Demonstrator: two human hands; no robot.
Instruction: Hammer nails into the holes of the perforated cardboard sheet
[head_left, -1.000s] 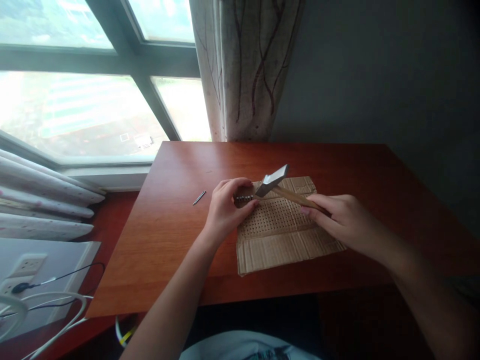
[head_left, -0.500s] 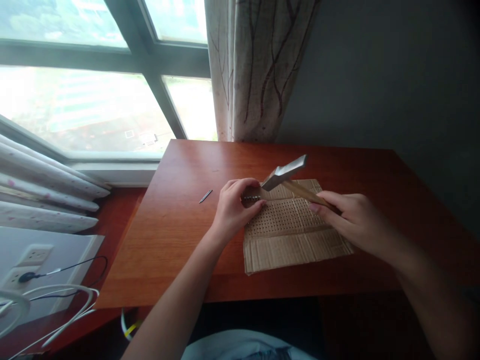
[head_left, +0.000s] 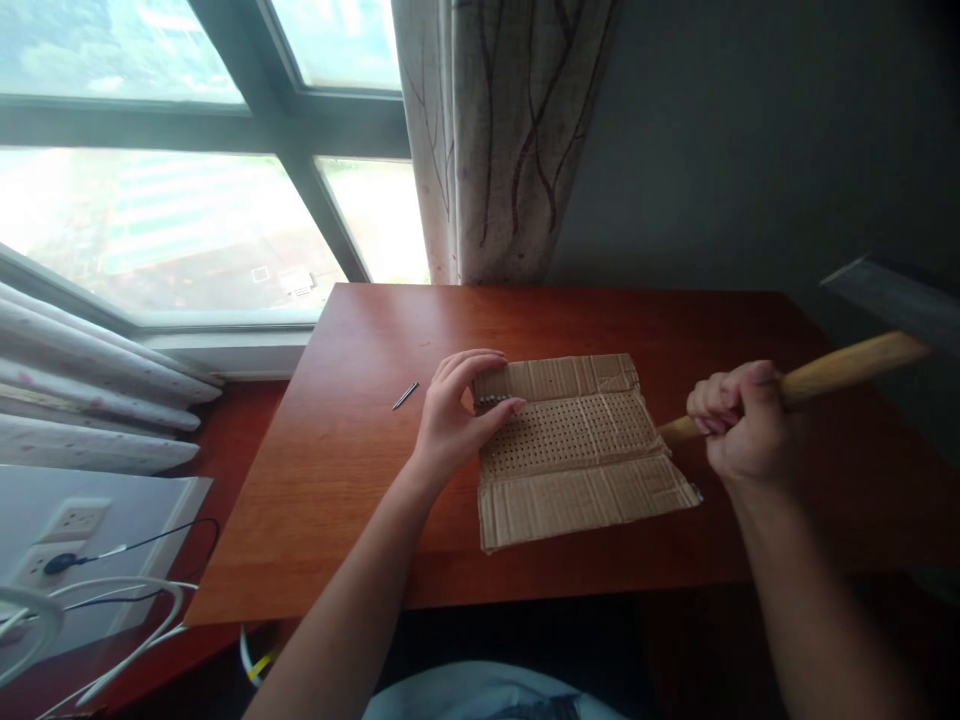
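A flat piece of cardboard [head_left: 585, 470] full of small holes lies on the red-brown table [head_left: 352, 470]. My left hand [head_left: 454, 415] pinches a short row of nails [head_left: 493, 401] at the cardboard's upper left corner. My right hand [head_left: 742, 425] is wrapped round the wooden handle of a hammer [head_left: 847, 365], held off the cardboard's right edge. The hammer's metal head [head_left: 896, 298] is raised at the far right, well away from the nails.
One loose nail [head_left: 405, 395] lies on the table left of my left hand. A patterned curtain [head_left: 502, 140] and a window [head_left: 172, 200] stand behind the table. A power strip [head_left: 52, 545] with white cables sits low at the left.
My right hand has swung the hammer away from the nails to the right and up, shifting to a full fist on the handle. My left hand has stayed on the nails.
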